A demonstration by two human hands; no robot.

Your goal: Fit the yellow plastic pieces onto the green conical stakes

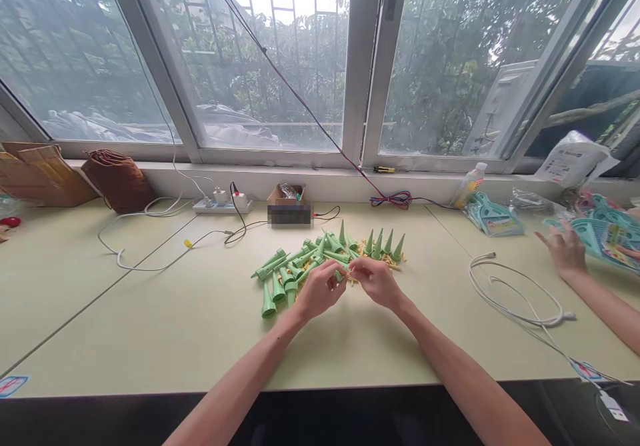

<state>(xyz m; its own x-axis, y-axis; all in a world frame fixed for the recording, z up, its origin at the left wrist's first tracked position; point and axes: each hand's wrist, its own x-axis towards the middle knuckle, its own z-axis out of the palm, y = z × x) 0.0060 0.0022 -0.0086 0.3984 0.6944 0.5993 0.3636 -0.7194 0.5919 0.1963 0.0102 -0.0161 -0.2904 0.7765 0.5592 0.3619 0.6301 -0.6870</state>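
Observation:
A heap of green plastic cone spikes [300, 266] lies on the pale table [150, 326], with a few upright cones [385, 243] behind it and small yellow pieces [395, 265] scattered around. My left hand [320, 291] is closed on a green spike [341, 274] at the heap's near edge. My right hand [377, 281] meets it fingertip to fingertip, pinching a small yellow piece I can barely make out.
Another person's hand [565, 249] rests at the right by teal packaged items [605, 236]. A white cable [520, 293] loops on the right. A power strip [223, 203], a small cardboard box [287, 199], wires and a brown bag [117, 179] line the window sill.

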